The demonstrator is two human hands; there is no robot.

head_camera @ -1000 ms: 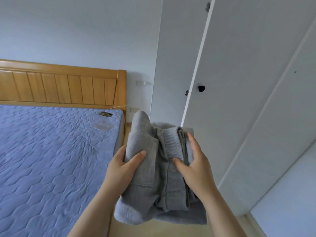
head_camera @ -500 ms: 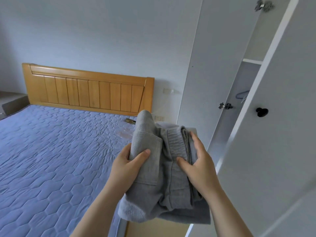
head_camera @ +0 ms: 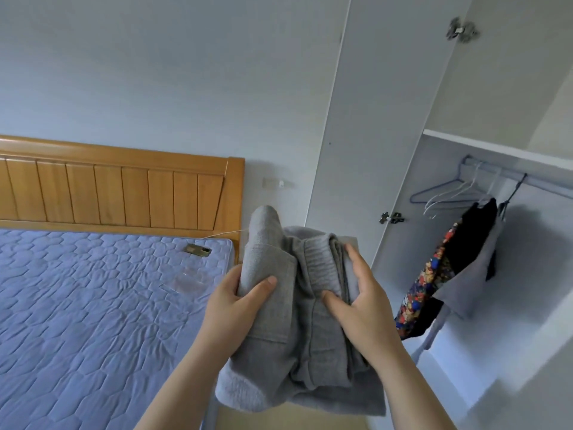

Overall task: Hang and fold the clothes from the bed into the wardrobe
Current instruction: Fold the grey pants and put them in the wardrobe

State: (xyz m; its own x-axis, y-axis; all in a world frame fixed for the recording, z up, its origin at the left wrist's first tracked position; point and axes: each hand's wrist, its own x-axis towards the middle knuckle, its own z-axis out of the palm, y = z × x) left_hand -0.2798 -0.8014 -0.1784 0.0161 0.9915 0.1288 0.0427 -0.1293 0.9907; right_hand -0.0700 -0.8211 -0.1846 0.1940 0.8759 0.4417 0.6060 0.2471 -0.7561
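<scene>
Some folded grey clothes (head_camera: 297,321) are held in front of the open wardrobe (head_camera: 533,243).
They are gripped by the left hand (head_camera: 235,305) and the right hand (head_camera: 362,302), thumbs on top. The bed (head_camera: 93,305) is seen left of the wardrobe.
</scene>
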